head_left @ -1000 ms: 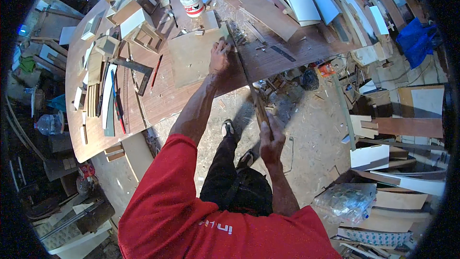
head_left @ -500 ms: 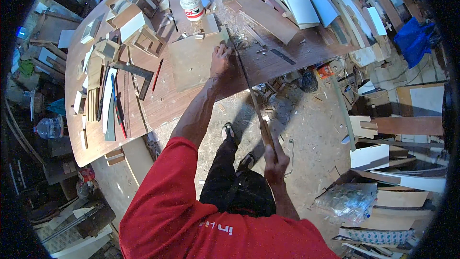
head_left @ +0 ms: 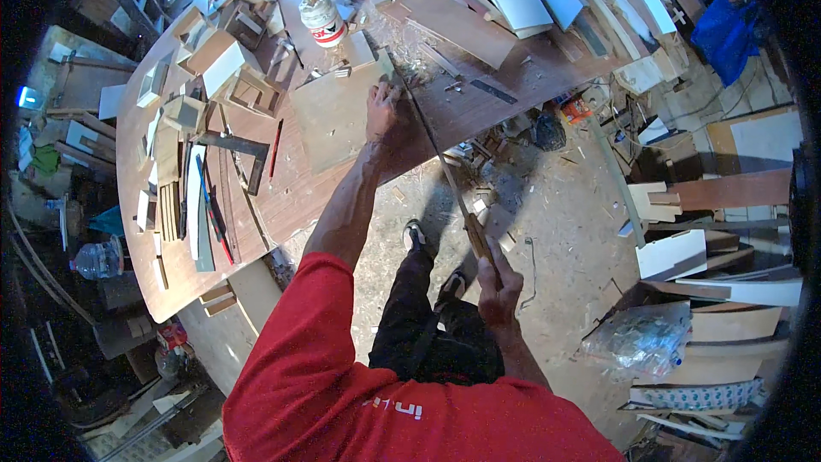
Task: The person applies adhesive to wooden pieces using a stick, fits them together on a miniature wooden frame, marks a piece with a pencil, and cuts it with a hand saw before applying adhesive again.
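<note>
My left hand (head_left: 382, 113) lies on a thin tan board (head_left: 329, 115) near its right edge, fingers spread over the surface. My right hand (head_left: 499, 285) is closed around the wooden handle of a handsaw (head_left: 443, 162), low in front of my legs. Its long, narrow blade slants up and to the left, running alongside the board's right edge and over the table's front edge. Whether the teeth touch the board cannot be made out. The board rests on a brown wooden table (head_left: 282, 197).
Left on the table are a dark try square (head_left: 255, 158), a red pencil (head_left: 276, 148) and several small wooden frames. A white tub (head_left: 322, 22) stands behind the board, with a dark ruler (head_left: 493, 91) to the right. Offcuts and a plastic bag (head_left: 637, 340) lie at the right.
The view has turned slightly, so the table sits a little further left. My left hand stays on the board, and my right hand still grips the handsaw at nearly the same slant.
</note>
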{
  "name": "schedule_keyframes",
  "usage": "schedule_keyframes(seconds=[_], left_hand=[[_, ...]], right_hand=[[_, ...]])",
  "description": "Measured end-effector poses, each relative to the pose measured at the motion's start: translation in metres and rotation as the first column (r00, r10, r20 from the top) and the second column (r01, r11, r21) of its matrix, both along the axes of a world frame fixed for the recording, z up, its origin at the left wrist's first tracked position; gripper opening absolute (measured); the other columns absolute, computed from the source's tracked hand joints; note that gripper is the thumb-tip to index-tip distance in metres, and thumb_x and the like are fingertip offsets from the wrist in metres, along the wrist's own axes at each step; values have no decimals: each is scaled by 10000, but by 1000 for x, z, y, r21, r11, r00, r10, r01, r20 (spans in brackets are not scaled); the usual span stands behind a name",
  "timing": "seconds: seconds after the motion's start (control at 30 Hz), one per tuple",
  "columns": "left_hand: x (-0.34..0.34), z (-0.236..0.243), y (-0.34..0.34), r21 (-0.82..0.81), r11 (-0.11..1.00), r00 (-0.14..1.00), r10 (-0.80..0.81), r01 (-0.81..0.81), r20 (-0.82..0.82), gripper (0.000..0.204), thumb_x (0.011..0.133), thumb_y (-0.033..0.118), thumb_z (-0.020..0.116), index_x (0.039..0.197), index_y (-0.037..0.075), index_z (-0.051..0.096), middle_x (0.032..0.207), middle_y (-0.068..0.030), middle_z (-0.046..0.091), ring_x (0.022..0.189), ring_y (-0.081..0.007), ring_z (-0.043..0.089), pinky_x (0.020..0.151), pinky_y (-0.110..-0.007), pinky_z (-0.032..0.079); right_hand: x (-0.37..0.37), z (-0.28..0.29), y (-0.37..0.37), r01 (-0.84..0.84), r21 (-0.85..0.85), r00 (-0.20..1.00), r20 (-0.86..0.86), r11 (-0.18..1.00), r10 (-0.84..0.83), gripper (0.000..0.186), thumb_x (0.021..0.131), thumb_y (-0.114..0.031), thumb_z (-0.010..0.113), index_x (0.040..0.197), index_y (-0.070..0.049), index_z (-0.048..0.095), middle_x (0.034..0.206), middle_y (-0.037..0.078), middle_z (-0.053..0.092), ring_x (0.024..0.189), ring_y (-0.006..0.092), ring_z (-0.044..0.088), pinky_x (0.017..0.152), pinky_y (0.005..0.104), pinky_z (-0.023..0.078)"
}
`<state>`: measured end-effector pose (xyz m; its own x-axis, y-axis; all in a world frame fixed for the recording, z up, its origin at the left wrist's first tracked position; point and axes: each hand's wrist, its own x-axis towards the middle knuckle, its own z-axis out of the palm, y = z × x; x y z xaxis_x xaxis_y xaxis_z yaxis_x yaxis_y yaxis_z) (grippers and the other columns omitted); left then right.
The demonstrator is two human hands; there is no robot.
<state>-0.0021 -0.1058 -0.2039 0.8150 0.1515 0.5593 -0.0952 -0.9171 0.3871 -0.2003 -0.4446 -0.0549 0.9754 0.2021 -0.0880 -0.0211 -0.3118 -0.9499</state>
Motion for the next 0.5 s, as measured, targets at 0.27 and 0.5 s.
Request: schedule_keyframes(seconds=[0.27, 0.5], left_hand=[[6, -6, 4, 42, 999, 997, 0, -3, 73, 444, 764, 36, 561, 1200, 107, 612, 1282, -177, 529, 950, -369, 496, 832, -428, 460], [5, 12, -11, 66, 998, 999, -4, 1, 51, 429, 782, 26, 542, 1200, 92, 608, 1339, -182, 503, 971, -388, 502, 850, -442, 458]], right_hand=[[36, -21, 26, -9, -19, 976, 216, 1000, 13, 371, 946, -176, 514, 1252, 28, 564, 901, 147, 675, 713, 116, 565, 644, 287, 473], [41, -4, 26, -6, -37, 999, 38, 999, 8, 356, 942, -163, 524, 1238, 30, 569, 829, 157, 664, 694, 142, 580, 644, 294, 472]])
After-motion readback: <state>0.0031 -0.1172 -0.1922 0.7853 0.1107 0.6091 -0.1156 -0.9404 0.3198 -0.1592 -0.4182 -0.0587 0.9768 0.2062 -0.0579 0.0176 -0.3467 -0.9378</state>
